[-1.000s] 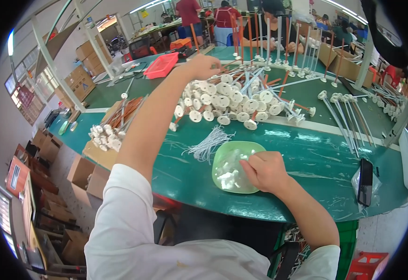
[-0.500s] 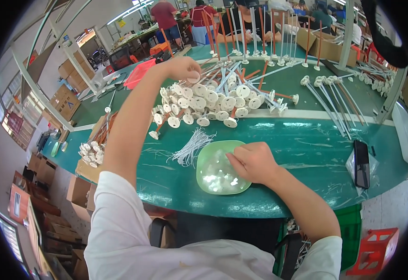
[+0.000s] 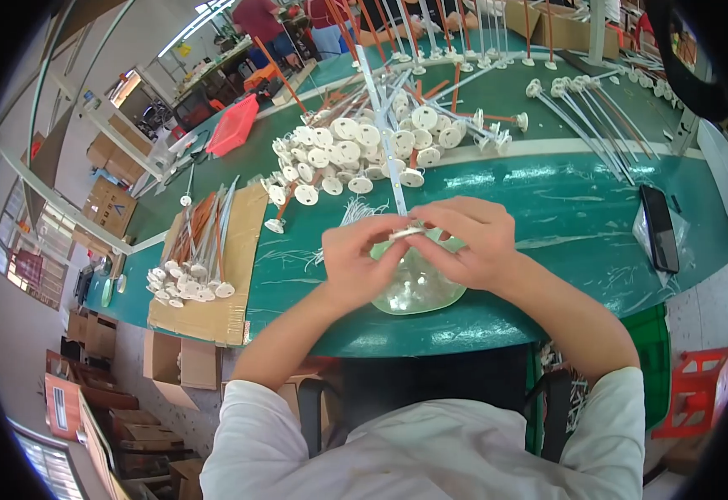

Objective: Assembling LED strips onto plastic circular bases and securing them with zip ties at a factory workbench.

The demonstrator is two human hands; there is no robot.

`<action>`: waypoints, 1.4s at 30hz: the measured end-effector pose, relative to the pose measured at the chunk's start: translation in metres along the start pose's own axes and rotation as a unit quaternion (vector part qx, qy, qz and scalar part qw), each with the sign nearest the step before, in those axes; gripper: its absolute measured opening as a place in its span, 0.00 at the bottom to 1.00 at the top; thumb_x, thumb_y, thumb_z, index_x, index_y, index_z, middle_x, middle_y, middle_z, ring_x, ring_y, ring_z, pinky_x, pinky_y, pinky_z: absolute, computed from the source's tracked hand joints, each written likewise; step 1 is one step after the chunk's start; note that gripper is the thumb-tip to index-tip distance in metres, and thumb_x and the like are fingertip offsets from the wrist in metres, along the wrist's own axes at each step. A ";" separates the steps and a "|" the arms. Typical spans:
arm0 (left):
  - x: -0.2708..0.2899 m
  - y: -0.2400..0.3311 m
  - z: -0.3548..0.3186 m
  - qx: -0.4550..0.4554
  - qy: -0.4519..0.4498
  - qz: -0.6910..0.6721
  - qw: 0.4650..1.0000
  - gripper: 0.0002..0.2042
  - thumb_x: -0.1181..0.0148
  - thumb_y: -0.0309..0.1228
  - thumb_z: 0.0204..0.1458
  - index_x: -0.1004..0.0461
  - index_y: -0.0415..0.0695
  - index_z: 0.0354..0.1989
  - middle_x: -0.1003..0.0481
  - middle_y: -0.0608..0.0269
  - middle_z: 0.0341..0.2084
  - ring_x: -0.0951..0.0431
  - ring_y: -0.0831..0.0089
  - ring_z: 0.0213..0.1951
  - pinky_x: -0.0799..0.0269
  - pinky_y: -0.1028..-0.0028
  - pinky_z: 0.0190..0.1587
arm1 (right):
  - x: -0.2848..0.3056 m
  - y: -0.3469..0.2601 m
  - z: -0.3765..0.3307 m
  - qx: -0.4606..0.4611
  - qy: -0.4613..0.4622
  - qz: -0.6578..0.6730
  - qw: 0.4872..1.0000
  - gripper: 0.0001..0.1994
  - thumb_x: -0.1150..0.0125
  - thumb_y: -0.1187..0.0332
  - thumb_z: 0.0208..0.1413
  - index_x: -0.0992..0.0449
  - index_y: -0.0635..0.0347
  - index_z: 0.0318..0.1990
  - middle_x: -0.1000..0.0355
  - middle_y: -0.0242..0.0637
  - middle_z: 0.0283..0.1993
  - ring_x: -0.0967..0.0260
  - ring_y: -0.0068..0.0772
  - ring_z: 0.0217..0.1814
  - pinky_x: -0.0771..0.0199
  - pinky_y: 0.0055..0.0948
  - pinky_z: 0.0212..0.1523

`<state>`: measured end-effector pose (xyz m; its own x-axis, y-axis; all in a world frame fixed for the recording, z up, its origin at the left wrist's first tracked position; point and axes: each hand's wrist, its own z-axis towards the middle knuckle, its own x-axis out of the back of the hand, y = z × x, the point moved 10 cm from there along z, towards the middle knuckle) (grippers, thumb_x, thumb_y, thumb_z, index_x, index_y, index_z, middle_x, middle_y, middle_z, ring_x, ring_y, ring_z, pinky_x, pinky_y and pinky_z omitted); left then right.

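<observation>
Both hands are closed round the white disc end of a long, thin, pale strip with a disc base (image 3: 387,142), which stands up and leans away from me. My left hand (image 3: 359,257) pinches the disc's left side and my right hand (image 3: 474,242) its right side. Whether a small part is also in the fingers is hidden. Below them sits a light green translucent bowl (image 3: 397,307) with small clear or whitish pieces in it. Beside my left hand lies a bundle of thin white wires (image 3: 352,214). Beyond is a heap of strips with white discs (image 3: 345,150).
Finished-looking rows of upright strips (image 3: 464,65) stand at the back. On the left, more strips (image 3: 201,250) lie on cardboard (image 3: 232,308). At right are loose strips (image 3: 585,117) and a black phone (image 3: 659,227). A red tray (image 3: 234,127) and co-workers appear behind.
My left hand has come back from the heap with a strip, and both hands now meet on its disc above the bowl. My right hand has risen from the bowl. The view has shifted.
</observation>
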<state>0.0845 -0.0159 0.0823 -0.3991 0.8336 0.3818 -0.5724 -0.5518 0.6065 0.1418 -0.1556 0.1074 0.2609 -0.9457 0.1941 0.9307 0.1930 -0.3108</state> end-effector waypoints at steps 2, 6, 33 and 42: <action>-0.007 -0.011 -0.011 0.000 -0.009 -0.002 1.000 0.15 0.35 0.14 0.48 0.28 0.33 0.45 0.21 0.54 0.37 0.19 0.73 0.40 0.21 0.75 0.41 | -0.012 -0.011 -0.009 0.087 -0.048 -0.018 0.995 0.14 0.27 0.75 0.38 0.20 0.63 0.37 0.22 0.40 0.35 0.25 0.33 0.26 0.25 0.24 0.24; -0.006 -0.009 -0.033 -0.054 0.018 -0.051 0.997 0.23 0.38 0.13 0.49 0.39 0.34 0.51 0.25 0.48 0.45 0.20 0.68 0.44 0.23 0.72 0.47 | -0.012 -0.023 -0.010 0.095 -0.078 -0.017 0.992 0.14 0.28 0.77 0.36 0.20 0.63 0.36 0.22 0.38 0.34 0.24 0.33 0.26 0.23 0.24 0.26; -0.002 -0.003 -0.021 -0.044 -0.002 0.089 0.995 0.26 0.35 0.22 0.46 0.30 0.44 0.57 0.19 0.57 0.33 0.18 0.61 0.28 0.24 0.72 0.29 | -0.039 -0.058 -0.020 0.236 -0.148 -0.101 0.955 0.13 0.32 0.83 0.39 0.20 0.66 0.36 0.23 0.42 0.39 0.22 0.41 0.35 0.20 0.28 0.32; 0.000 -0.001 -0.019 -0.056 0.022 0.033 0.998 0.34 0.39 0.17 0.39 0.32 0.51 0.62 0.22 0.56 0.30 0.23 0.58 0.23 0.27 0.67 0.25 | -0.037 -0.044 -0.015 0.183 -0.139 -0.072 0.971 0.14 0.31 0.81 0.39 0.19 0.65 0.37 0.23 0.41 0.39 0.22 0.37 0.34 0.21 0.27 0.29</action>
<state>0.0715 -0.0161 0.0685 -0.4684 0.7952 0.3852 -0.6196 -0.6064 0.4984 0.0870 -0.1335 0.0998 0.1335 -0.8726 0.4699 0.9780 0.1928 0.0802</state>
